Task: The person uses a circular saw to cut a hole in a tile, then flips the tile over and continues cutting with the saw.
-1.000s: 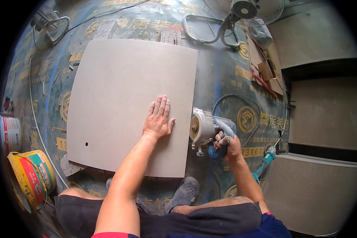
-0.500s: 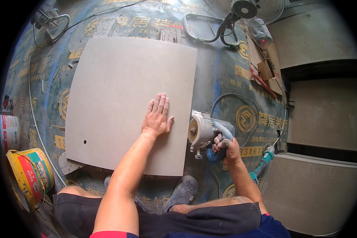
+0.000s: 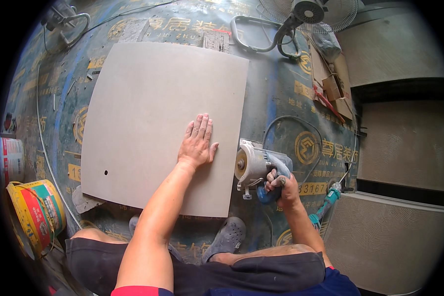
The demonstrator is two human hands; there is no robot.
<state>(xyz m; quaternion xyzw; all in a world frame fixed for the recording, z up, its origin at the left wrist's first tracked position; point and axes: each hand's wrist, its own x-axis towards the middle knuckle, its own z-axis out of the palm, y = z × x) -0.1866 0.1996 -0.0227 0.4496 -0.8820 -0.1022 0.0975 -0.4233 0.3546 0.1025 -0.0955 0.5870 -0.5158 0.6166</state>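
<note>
A large pale grey tile (image 3: 158, 108) lies before me, raised on blocks, with a small dark hole near its lower left. My left hand (image 3: 198, 143) rests flat on its right half, fingers together and stretched out, thumb apart. Just off the tile's right edge, my right hand (image 3: 281, 185) is wrapped round the blue handle of a handheld tile cutter (image 3: 255, 165). The cutter has a silvery grey body and lies close beside the edge; its blade is hard to make out. A dark cable (image 3: 293, 117) loops on the floor behind it.
Rough blocks (image 3: 88, 201) show under the tile's edges. A fan (image 3: 308, 12) stands at the far right, near cardboard pieces (image 3: 338, 91). At right lie large tiles (image 3: 404, 143) and a teal power tool (image 3: 330, 200). A yellow bucket (image 3: 52, 209) and a white bucket (image 3: 12, 158) stand at left.
The tile has shifted or turned slightly, its far edge now a little higher in view. My left hand still lies on it, and my right hand keeps its hold on the cutter.
</note>
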